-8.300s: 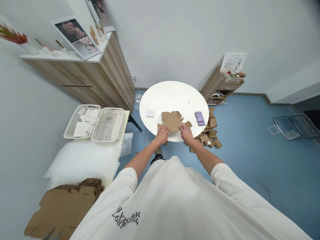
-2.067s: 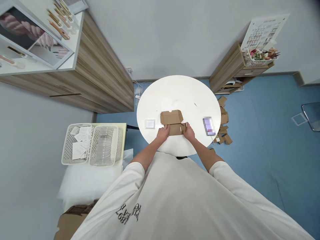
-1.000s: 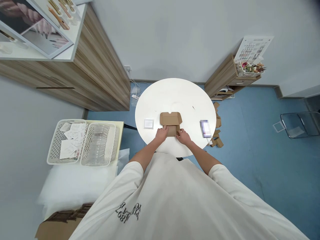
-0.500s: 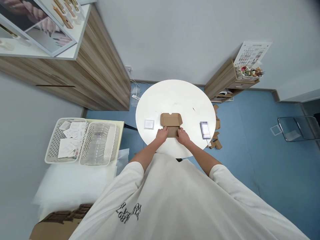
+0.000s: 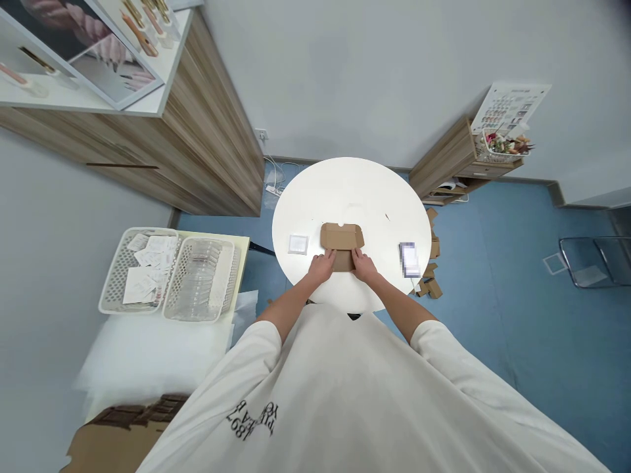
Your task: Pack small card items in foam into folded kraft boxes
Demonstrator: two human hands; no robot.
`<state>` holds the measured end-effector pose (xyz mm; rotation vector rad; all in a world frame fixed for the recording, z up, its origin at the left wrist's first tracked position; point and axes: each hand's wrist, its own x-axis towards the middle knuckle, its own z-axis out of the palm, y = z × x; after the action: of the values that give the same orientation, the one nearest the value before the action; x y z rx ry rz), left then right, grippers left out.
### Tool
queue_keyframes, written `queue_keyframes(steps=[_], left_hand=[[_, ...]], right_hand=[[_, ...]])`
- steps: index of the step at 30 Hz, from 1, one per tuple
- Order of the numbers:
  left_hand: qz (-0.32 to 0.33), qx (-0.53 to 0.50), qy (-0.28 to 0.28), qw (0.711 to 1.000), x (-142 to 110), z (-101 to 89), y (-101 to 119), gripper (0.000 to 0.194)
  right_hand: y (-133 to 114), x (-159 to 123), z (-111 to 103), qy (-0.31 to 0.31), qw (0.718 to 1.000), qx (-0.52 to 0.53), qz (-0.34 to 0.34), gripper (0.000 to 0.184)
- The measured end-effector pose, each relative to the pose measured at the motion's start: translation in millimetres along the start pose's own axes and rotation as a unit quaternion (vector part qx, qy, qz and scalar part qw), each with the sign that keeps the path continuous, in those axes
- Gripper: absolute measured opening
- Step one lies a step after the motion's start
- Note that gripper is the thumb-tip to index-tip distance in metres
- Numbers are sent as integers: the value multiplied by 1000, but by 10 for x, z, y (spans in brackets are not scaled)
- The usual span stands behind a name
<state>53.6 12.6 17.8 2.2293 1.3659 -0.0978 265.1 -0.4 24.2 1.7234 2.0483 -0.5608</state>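
A small brown cardboard box (image 5: 342, 236) lies on the round white table (image 5: 350, 187), its lid flap spread out on the far side. My left hand (image 5: 323, 264) grips the box's left side, and my right hand (image 5: 363, 264) grips its right side, fingertips near the crease below the lid. What lies inside the box is hidden from this angle. To the left of my left hand rests a flat, clear-looking packet (image 5: 298, 244). Right of my right hand lies a phone-like object with a blurred screen (image 5: 409, 260), a white cable running from it.
On the left side table, one white basket (image 5: 111, 279) holds paper cards and another (image 5: 224, 276) holds clear plastic pieces. Folded cardboard boxes (image 5: 432, 288) lie on the floor beyond the table's right edge. A wooden cabinet (image 5: 217, 125) stands at left, a small shelf (image 5: 446, 154) at right.
My fingers have shifted slightly inward and up along the box's sides toward the crease. The whole view has moved a little, while the box stays in place on the table.
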Motion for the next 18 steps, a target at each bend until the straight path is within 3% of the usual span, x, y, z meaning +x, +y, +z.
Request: queue_keyframes(steps=[3,7,10,13,18], left_hand=[[-52,-57,82,994,-54,-84,-232,50],[-251,-105,163,949,-38,-222,-684,45],[-354,-131,145,915,38,-260,-960,47],[-397,-161,114,896,130,-232,-1089,50],[-433,-192,100,875,259,-201,-1126,52]], right_hand=[[-7,-4,-32,-5,1000,-1,-1,86],[-23,-18,-58,-5,1000,-4,-1,80],[-35,-23,-60,-5,1000,-7,3,82],[-40,-19,-63,-8,1000,-6,7,85],[-35,-14,-73,-13,1000,11,7,87]])
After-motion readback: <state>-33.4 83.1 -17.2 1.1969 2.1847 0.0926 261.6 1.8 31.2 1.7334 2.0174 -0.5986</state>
